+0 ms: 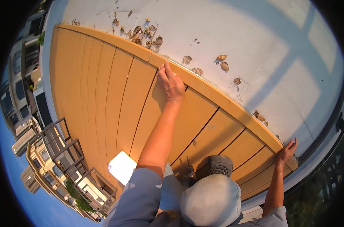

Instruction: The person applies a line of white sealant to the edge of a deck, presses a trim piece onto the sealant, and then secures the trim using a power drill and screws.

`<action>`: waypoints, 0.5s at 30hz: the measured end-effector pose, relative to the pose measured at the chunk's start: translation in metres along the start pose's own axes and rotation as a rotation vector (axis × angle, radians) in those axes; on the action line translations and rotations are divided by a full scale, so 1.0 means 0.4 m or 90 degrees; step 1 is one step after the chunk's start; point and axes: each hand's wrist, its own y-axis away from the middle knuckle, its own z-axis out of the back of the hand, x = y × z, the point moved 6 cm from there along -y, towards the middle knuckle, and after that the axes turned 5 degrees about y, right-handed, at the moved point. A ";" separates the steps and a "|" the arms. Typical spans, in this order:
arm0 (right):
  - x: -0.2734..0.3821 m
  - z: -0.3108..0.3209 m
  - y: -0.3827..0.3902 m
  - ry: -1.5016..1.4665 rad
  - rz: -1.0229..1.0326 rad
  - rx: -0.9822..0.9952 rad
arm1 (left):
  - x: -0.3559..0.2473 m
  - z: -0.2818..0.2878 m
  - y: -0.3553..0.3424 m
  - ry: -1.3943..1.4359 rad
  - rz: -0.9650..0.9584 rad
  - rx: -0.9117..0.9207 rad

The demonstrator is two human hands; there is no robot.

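Observation:
A long yellow-brown edge board (221, 101) runs diagonally along the rim of a plank deck (122, 94). My left hand (171, 81) reaches onto the board near a joint, its fingers together and closed over the edge. At the board's right end, my right hand (287, 151) grips it, with some fingertips extending past the outer side. Close to my shoe (220, 165) a tool like a drill with a thin bit (190, 169) points upward; its lower part is hidden.
Dry leaves (141, 36) lie scattered on the pale paved floor (278, 56) beyond the board. A white flat rectangular object (122, 167) rests at the lower left, near a dark metal railing (67, 145). A pale grey rounded cloth shape (211, 196) covers part of the deck below.

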 end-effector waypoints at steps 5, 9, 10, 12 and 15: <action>-0.016 -0.002 -0.007 -0.017 -0.007 -0.015 | 0.011 -0.007 0.000 0.033 -0.021 0.017; -0.013 -0.017 -0.010 0.002 -0.028 0.021 | 0.024 0.006 -0.011 0.019 -0.015 0.020; 0.001 -0.023 -0.010 -0.012 -0.021 0.018 | 0.033 0.017 -0.018 0.043 -0.001 0.011; 0.024 -0.004 -0.016 0.011 -0.005 0.014 | 0.024 0.036 -0.030 0.102 0.035 0.008; -0.024 0.013 -0.013 -0.026 -0.020 0.015 | 0.004 -0.006 -0.008 0.108 0.023 -0.003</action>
